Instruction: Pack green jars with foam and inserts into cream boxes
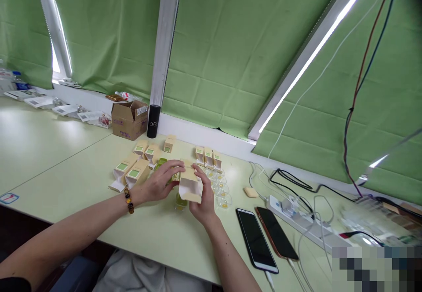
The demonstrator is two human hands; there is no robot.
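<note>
Left hand's (161, 181) fingertips closed on left edge of cream carton (189, 175); right hand's (203, 198) fingers and thumb gripping its right side. Carton raised over table (158, 239), open end toward wearer. Just below: green item (181, 202), details unclear. Leftward: four green-labelled cartons (136, 173). Rightward: clear cups (224, 202), then two phones (257, 239), power strip (305, 222).

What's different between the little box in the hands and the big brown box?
The little box is held by the left hand and right hand; the brown box stands on the table.
The little box is pale tan outside, white inside; the brown box is darker, with purple print.
Both have open flaps.
</note>
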